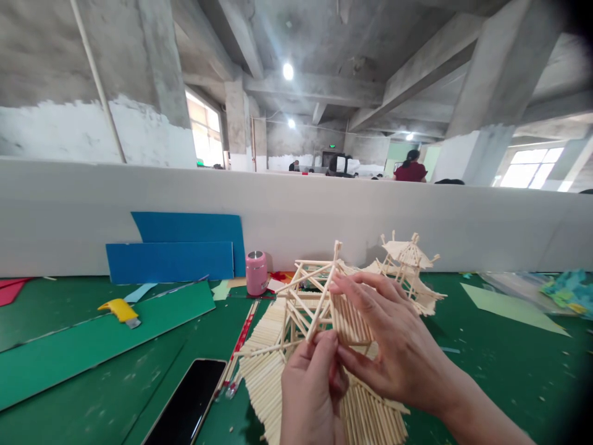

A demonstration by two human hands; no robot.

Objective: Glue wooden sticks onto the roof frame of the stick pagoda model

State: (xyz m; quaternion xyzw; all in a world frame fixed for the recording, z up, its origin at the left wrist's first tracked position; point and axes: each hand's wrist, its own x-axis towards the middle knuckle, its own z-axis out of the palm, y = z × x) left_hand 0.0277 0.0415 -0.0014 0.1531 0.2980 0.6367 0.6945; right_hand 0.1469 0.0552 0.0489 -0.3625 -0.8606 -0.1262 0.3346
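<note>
The stick model (301, 309) was pale straw-coloured, its panels striped by close rows of sticks. The counter (486, 364) was dark green. Two blue boards (185, 250) leaned at its far edge beside a pink tumbler (256, 272). The cutter (121, 311) was yellow, the phone (189, 402) black.

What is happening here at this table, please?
A person works on a model of thin wooden sticks above a green table. The right hand presses a small stick panel against its frame, and the left hand steadies it from below. A phone lies nearby.
</note>
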